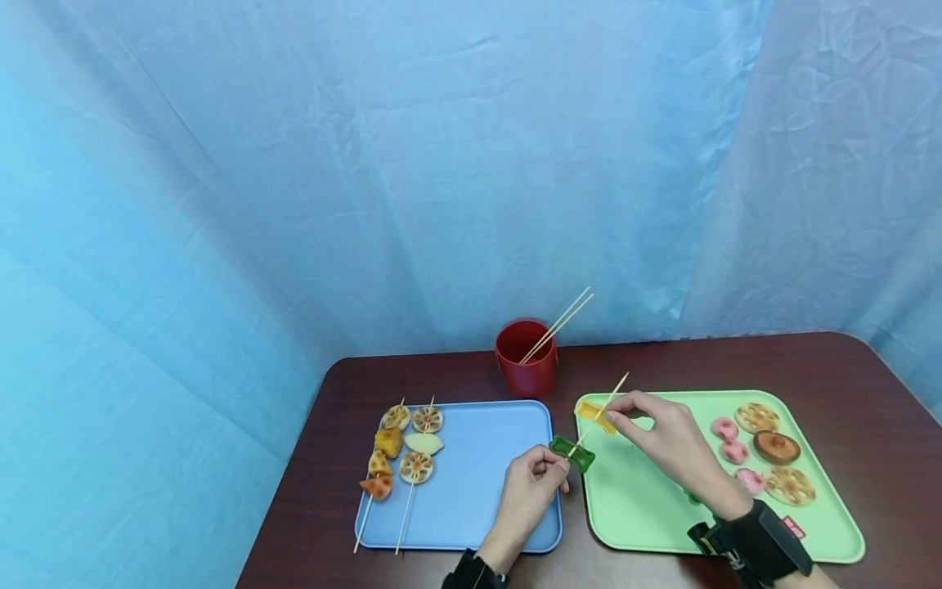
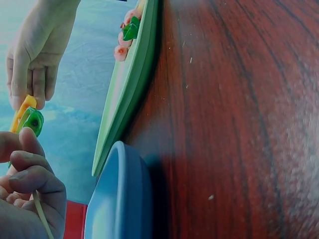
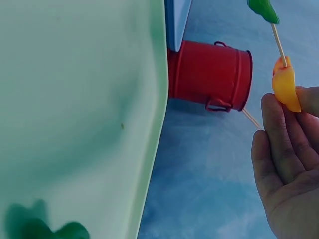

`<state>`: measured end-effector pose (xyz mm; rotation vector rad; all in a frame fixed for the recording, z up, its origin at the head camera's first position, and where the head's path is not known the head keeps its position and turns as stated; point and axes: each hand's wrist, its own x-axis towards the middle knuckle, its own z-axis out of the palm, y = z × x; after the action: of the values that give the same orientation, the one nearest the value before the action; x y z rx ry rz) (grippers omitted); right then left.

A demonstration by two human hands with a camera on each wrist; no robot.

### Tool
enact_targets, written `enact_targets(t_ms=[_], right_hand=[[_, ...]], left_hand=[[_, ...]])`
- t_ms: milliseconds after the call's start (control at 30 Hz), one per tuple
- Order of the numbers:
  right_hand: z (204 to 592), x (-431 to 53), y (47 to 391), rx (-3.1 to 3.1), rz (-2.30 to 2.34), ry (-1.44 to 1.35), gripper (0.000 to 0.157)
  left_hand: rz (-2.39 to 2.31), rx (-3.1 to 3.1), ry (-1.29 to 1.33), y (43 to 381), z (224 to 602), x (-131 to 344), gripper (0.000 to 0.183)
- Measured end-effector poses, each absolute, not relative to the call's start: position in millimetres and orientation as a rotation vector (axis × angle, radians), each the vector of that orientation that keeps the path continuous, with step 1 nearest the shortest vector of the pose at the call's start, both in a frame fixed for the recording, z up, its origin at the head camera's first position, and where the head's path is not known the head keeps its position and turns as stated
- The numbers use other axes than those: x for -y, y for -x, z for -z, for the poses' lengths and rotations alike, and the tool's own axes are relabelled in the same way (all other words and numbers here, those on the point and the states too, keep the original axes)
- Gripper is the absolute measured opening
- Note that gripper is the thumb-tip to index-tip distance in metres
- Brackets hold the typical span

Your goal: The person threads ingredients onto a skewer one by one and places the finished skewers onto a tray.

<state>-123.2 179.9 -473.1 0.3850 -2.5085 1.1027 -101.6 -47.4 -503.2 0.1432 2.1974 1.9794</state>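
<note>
Over the gap between the two trays, my left hand [image 1: 531, 491] holds a thin wooden skewer [image 1: 621, 382] with its fingers curled round the lower end. A green pepper piece [image 1: 572, 453] is threaded on it, right by the left fingertips. Farther up, my right hand [image 1: 666, 438] pinches a yellow pepper piece [image 1: 594, 415] between thumb and fingers. The skewer's pointed end sticks out beyond this yellow piece. In the right wrist view, a stretch of bare stick shows between the green piece [image 3: 264, 9] and the yellow piece [image 3: 285, 85].
On the blue tray [image 1: 486, 425] lie two loaded skewers, one with lotus root slices [image 1: 416, 467]. The green tray [image 1: 625, 507] holds lotus slices, a mushroom cap [image 1: 776, 447], pink pieces [image 1: 734, 451] and a partly hidden green piece. Behind stands a red bucket [image 1: 526, 376] with sticks.
</note>
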Motion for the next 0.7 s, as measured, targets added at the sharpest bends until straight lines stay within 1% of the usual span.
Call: enact_targets(t_ms=[233,700], right_hand=[[477.8,-171.7,121.3,2.521,-1.112,-0.412,0.012],[487.1,-162.3,118.4,2.495,-1.127,-0.467,0.018]], left_hand=[[-1.976,-2.198,-0.147,101.6,502.6,47.8,0.017],[-1.973,-2.199,-0.128,102.8,502.1,47.6,0.015]])
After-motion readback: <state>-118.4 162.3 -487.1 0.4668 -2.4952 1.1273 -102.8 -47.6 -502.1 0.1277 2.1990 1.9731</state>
